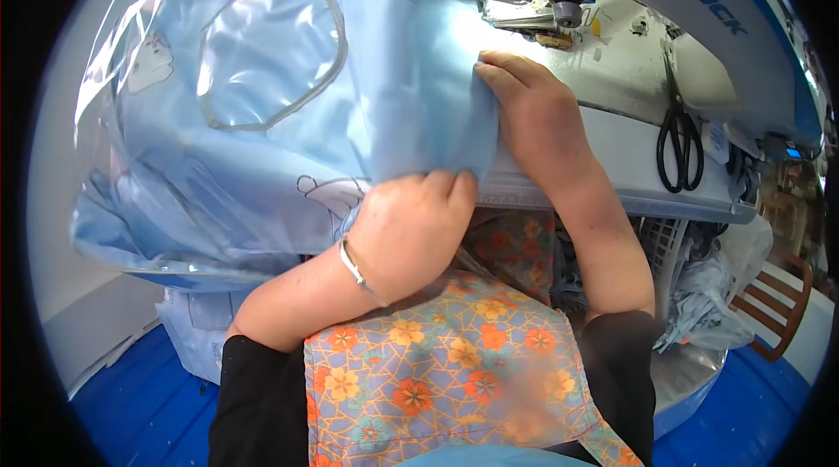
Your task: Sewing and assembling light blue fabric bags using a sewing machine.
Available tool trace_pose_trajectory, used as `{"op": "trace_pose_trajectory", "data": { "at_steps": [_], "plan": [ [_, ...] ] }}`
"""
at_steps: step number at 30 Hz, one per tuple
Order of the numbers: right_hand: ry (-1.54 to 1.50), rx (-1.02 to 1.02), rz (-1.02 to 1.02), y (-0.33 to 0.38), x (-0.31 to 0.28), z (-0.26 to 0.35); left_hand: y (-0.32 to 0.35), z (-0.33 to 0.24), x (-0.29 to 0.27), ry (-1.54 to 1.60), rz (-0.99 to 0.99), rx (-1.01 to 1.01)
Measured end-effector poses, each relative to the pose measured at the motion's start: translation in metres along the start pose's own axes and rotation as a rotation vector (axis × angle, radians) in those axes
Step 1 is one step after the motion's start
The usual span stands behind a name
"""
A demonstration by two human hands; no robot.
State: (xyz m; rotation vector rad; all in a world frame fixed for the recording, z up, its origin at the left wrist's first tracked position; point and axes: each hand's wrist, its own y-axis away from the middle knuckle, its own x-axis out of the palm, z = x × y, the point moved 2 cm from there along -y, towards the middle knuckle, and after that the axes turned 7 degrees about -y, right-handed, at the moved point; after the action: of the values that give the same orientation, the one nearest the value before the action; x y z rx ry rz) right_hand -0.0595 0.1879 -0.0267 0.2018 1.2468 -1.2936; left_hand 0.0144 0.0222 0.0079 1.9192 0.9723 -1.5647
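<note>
A large sheet of glossy light blue fabric [288,161] with a grey-edged clear window and a printed white animal figure spreads over the left and middle of the table. My left hand [415,227] pinches its near edge, fingers curled over the cloth. Farther off and to the right, my right hand [533,109] is closed on the fabric's right edge, just in front of the sewing machine's needle area [524,17]. Between the two hands the cloth lies folded in a smooth band. The fingertips of both hands are partly hidden.
The white sewing machine [752,56] arches over the back right. Black-handled scissors [679,148] lie on the table right of my right arm. Below the table edge [612,183] are a white plastic basket [662,249] and bagged scraps [708,292]. A wooden chair [778,305] stands far right.
</note>
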Motion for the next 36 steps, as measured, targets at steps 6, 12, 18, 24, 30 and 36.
{"op": "trace_pose_trajectory", "data": {
  "at_steps": [6, 12, 18, 24, 30, 36],
  "plan": [
    [-0.044, -0.061, 0.000, 0.000, -0.004, 0.001, -0.038, 0.019, 0.001, -0.074, -0.148, -0.009],
    [-0.082, -0.055, -0.020, -0.007, 0.002, 0.003, -0.077, 0.034, -0.002, -0.151, -0.047, -0.097],
    [-0.058, -0.062, -0.071, -0.009, 0.005, 0.006, -0.085, 0.057, -0.019, -0.086, 0.129, -0.112],
    [-0.650, 0.161, 0.366, 0.079, 0.059, 0.113, -0.060, 0.127, -0.061, 0.082, -0.183, 0.118],
    [-1.547, 0.506, 0.454, 0.029, 0.192, 0.172, -0.064, 0.092, -0.042, -0.830, -0.436, 0.645],
    [-1.435, 0.511, 0.848, 0.045, 0.088, 0.196, -0.081, 0.125, -0.035, -0.562, 0.342, 0.160]
  ]
}}
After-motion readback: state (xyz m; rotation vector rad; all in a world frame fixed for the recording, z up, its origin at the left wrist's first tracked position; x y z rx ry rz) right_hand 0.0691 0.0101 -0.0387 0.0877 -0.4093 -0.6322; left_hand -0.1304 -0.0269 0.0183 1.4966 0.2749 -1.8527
